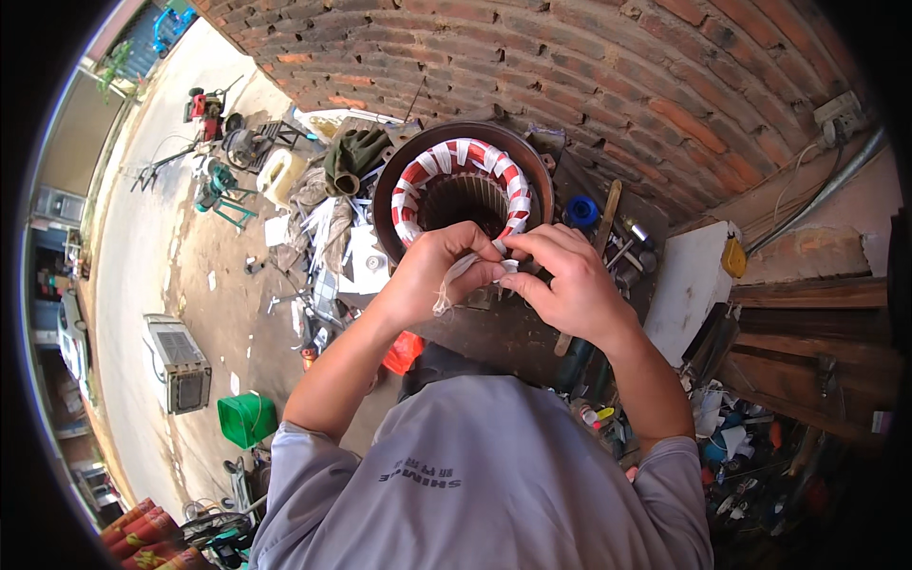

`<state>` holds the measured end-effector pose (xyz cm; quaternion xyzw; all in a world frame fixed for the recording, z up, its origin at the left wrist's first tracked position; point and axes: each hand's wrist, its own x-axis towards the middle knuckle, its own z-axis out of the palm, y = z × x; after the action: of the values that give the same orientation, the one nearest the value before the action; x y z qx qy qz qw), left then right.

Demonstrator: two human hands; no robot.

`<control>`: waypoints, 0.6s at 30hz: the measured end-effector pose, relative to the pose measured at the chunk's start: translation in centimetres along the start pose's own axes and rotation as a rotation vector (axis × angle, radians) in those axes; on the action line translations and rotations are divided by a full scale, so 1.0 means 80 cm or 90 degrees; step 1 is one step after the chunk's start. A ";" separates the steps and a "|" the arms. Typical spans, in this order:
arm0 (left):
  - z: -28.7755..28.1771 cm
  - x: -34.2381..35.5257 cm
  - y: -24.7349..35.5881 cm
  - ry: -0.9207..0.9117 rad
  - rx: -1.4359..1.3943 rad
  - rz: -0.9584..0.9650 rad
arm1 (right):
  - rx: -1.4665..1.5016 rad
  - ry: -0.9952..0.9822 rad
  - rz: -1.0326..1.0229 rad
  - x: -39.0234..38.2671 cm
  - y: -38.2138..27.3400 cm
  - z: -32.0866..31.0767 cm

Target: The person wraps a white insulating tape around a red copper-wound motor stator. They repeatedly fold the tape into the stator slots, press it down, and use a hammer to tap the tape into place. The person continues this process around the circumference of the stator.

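In front of me stands a round motor stator (551, 180) with a dark metal housing. Its ring of winding ends (463, 157) is red, bound round with white tape at intervals, and slotted metal shows inside the bore. Both hands meet over the ring's near edge. My left hand (439, 271) pinches a white cloth tape (443, 302), whose loose end hangs below the fingers. My right hand (567, 275) grips the same tape between thumb and fingers, close beside the left. The fingers hide the part of the ring under them.
A brick wall (570, 76) rises behind the stator. To its right lie a blue round cap (581, 211), a wooden stick (608, 218) and hand tools. Cloths and a glove-like green fabric (356, 161) lie left. A green bucket (246, 420) stands on the ground further left.
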<state>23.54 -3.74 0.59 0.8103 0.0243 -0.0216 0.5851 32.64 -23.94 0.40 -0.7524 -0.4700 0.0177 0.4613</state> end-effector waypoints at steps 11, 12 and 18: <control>-0.029 0.006 -0.014 -0.161 -0.162 -0.014 | 0.126 0.133 0.009 -0.006 0.020 0.031; -0.028 0.008 -0.012 -0.152 -0.167 -0.037 | 0.147 0.125 0.027 -0.005 0.021 0.032; -0.018 0.011 -0.020 -0.099 -0.229 -0.117 | 0.348 0.073 0.266 -0.010 0.025 0.040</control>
<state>24.33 -1.85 -0.53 0.6829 0.0566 -0.1326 0.7162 32.11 -22.62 -3.16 -0.6810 -0.2567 0.1946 0.6576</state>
